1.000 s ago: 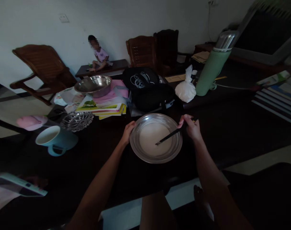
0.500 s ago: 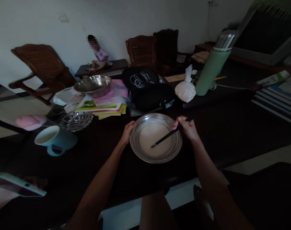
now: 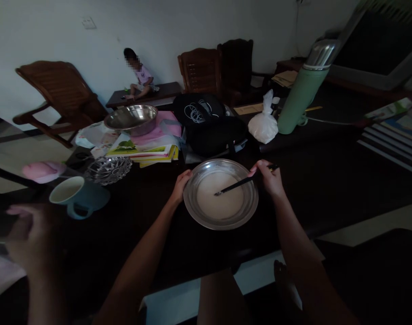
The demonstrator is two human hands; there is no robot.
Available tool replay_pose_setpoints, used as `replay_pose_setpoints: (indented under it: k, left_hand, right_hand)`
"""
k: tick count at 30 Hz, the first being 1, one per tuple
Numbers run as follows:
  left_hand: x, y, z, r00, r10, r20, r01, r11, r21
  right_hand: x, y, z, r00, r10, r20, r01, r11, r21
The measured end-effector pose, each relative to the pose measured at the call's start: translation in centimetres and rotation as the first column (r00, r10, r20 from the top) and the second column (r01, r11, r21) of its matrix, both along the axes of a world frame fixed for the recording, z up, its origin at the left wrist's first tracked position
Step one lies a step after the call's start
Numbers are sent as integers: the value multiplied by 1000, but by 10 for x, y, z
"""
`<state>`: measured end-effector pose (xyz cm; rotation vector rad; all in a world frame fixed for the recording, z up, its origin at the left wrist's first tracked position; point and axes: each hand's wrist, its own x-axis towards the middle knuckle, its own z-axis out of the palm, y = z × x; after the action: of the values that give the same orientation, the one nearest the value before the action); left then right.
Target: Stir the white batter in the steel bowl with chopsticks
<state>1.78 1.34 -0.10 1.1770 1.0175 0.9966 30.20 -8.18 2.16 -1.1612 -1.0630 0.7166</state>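
- Head view: since half a second ago the chopsticks (image 3: 241, 183) have swung, their tips now nearer the middle of the white batter (image 3: 219, 201) — stirring looks underway.
- The right hand (image 3: 269, 178) pinches them, fingers closed around the upper ends.
- The left hand (image 3: 181, 184) curls on the steel bowl (image 3: 195, 216) rim, probably steadying it.
- Another person's blurred hand (image 3: 25, 234) has come in at lower left.

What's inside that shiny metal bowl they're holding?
The metal bowl holds a pale, smooth batter. The chopsticks in the right hand dip into it; the bowl's bottom is covered. The left hand grips the rim.
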Motion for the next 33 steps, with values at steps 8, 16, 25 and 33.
replay_pose_setpoints:
  k: [8, 16, 25, 33]
  left_hand:
    - [-1, 0, 0, 1000, 11, -4, -11, 1000, 3]
    - [0, 2, -1, 1000, 3, 9, -3, 1000, -9]
    - [3, 0, 4, 1000, 0, 25, 0, 1000, 8]
    - [1, -1, 3, 1000, -19, 23, 19, 1000, 14]
  right_hand:
    - [-2, 1, -1, 996, 76, 56, -74, 997, -21]
    - [1, 1, -2, 997, 75, 6, -75, 997, -12]
    - [3, 3, -2, 1000, -6, -15, 6, 1000, 2]
    - [2, 3, -1, 998, -60, 8, 60, 998, 1]
